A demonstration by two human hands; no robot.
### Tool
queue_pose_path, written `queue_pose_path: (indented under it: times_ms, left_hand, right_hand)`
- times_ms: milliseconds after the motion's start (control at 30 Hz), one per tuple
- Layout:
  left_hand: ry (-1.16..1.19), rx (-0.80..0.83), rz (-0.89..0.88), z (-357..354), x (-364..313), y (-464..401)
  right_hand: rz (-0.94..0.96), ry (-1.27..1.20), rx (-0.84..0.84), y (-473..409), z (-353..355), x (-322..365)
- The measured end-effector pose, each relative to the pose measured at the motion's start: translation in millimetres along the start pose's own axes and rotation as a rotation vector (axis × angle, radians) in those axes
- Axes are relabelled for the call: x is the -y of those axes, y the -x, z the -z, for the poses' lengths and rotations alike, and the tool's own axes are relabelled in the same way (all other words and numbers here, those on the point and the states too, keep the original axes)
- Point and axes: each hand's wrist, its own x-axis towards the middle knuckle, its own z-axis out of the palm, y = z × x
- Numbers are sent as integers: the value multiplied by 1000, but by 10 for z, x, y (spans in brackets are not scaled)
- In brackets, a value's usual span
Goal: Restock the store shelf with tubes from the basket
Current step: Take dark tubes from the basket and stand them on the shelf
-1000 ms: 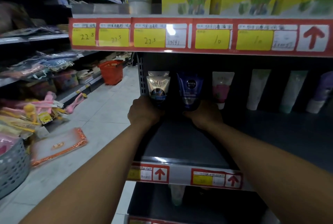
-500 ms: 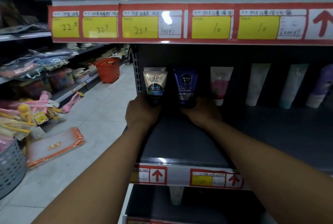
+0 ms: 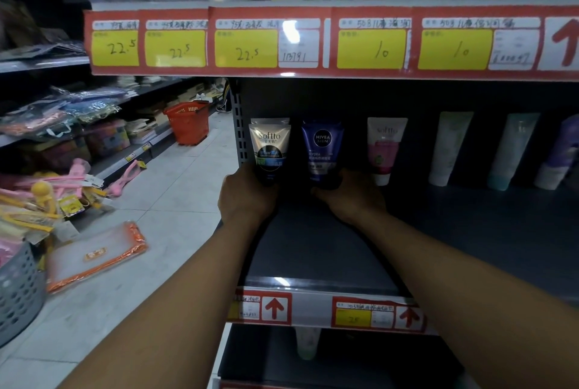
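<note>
At the back-left of the dark shelf, left hand grips the upright Softto tube and right hand the Nivea tube, placement apparently underway; next, judged: release both without toppling them.

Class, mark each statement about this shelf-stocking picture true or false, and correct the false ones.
1. The left hand holds the gold Softto tube. True.
2. The right hand holds a pink tube. False: it holds the blue Nivea Men tube.
3. Both held tubes stand cap down. True.
4. The orange basket sits on the shelf. False: it stands on the aisle floor.
</note>
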Motion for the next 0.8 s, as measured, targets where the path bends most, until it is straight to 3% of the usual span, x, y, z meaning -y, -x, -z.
queue_pose_path:
  times_ms: [433,800]
  left_hand:
    - [0,-9,-11,-32,34,-25]
    - [-22,85,6,10,61,-26]
  right_hand:
    - [9,-15,8,14,10,17]
    - [8,15,109,59,131,27]
